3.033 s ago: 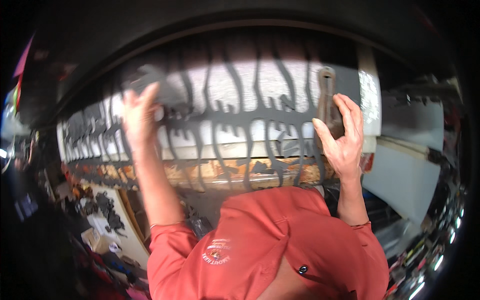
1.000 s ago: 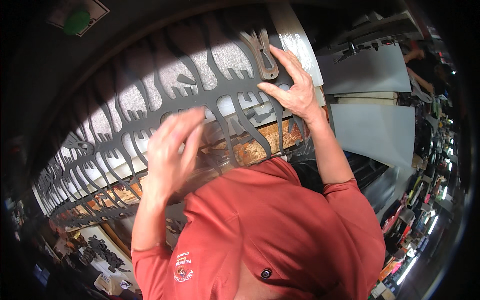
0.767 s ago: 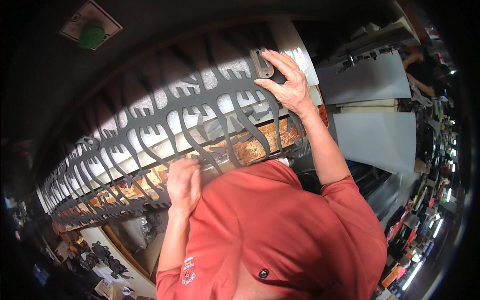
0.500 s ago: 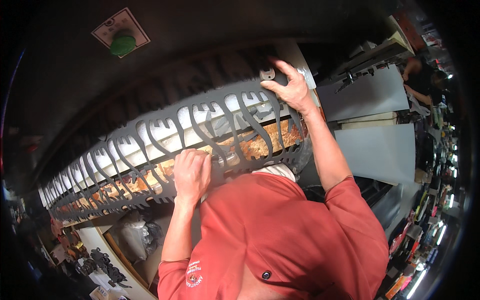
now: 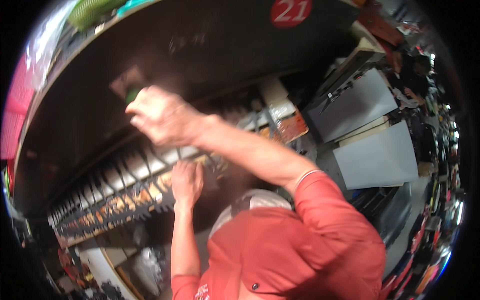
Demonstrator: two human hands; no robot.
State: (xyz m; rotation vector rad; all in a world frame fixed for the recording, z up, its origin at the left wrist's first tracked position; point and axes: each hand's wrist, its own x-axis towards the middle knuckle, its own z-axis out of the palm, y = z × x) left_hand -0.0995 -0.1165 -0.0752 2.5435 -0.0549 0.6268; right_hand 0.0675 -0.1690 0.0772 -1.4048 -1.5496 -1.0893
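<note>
My right hand (image 5: 167,117) is stretched across to the left, just beside a green push button (image 5: 132,94) on the dark machine front. Its fingers are blurred, bent and slightly apart, with no object visible in them. Whether they touch the button, I cannot tell. My left hand (image 5: 187,182) is closed at the near edge of a black sheet (image 5: 125,202) riddled with curved cut-outs. That sheet lies along a long bed with a white strip and a worn orange-brown strip (image 5: 290,127), which shows at the right end. The right forearm hides part of the sheet.
A dark machine body with a red round sign (image 5: 291,11) spans the far side. Grey-white boards (image 5: 377,157) stand at the right, with a person beyond them. Clear plastic bags (image 5: 149,267) sit below the bed. Pink and green bundles (image 5: 92,11) lie at the upper left.
My right hand has left the bed's right end and swung left to the green button. The small metal piece near it is out of sight. The left hand stays at the sheet's near edge.
</note>
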